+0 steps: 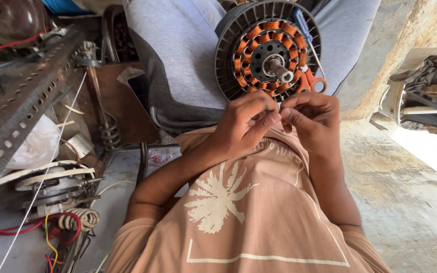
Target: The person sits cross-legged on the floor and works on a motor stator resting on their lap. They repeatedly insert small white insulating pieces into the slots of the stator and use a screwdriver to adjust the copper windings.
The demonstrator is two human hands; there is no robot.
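Your left hand (244, 121) and right hand (312, 117) meet fingertip to fingertip just over your chest, both curled with thumb and fingers pressed together in a pinch; what they pinch is too small to tell. Just beyond your knuckles, almost touching them, the round motor stator (268, 50) rests on your lap in grey trousers (178, 45), its ring of copper coils (254, 33) facing you around 1 steel shaft (278, 68). Orange-handled scissors (312, 81) lie against its lower right rim, near your right hand. A perforated metal angle bar (21, 101) stands well off to your left.
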